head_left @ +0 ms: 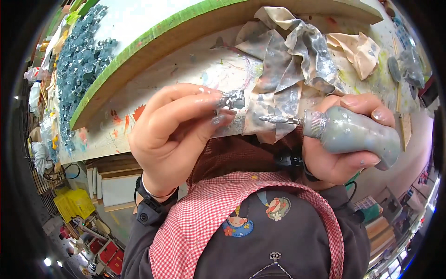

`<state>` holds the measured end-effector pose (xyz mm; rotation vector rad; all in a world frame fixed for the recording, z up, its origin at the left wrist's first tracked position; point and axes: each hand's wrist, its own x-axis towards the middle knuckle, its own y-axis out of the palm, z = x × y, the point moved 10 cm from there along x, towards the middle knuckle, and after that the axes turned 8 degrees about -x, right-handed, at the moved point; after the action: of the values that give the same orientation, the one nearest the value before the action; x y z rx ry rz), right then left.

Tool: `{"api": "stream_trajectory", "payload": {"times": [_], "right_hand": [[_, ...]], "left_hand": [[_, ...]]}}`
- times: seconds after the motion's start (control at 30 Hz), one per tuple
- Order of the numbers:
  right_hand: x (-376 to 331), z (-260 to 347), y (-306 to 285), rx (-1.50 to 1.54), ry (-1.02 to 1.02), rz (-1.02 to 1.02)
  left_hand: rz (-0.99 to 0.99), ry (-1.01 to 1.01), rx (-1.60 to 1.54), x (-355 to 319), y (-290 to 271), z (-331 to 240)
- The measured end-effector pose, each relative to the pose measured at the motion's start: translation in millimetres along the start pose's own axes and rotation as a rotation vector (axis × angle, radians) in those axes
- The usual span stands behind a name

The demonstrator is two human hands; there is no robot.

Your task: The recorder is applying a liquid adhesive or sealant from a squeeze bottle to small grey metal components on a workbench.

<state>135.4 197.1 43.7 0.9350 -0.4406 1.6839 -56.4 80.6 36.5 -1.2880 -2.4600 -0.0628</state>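
My left hand pinches a small silver-grey piece between thumb and fingertips; its exact kind is hard to make out. Silver smears mark those fingertips. Wrapped in my right hand is a grey squeeze bottle, lying on its side. A ribbed metal collar and a narrow silver tip point left from it, toward the small piece but apart from it. Behind both hands lies a crumpled beige cloth stained with silver, partly hanging over the near table edge.
A curved wooden rim with a green edge divides the paint-spotted table. Beyond it, many small blue-grey pieces are heaped at left. Another stained cloth lies at far right, near a clear cup-like container.
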Motion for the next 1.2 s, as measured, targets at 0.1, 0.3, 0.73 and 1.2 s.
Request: {"api": "stream_trajectory", "payload": {"times": [0.1,0.3,0.73,1.2], "right_hand": [[0,0,2,0.129,-0.044,0.014],[2,4,3,-0.185,-0.030,-0.018],[2,4,22,-0.065,0.022,0.127],[-1,-3,15,-0.311,0.074,0.066]], "left_hand": [[0.026,0.015,0.002,3,2,-2],[-0.003,-0.172,-0.176,3,4,10],[0.014,-0.314,-0.193,4,7,19],[0.032,-0.257,-0.173,5,9,15]]}}
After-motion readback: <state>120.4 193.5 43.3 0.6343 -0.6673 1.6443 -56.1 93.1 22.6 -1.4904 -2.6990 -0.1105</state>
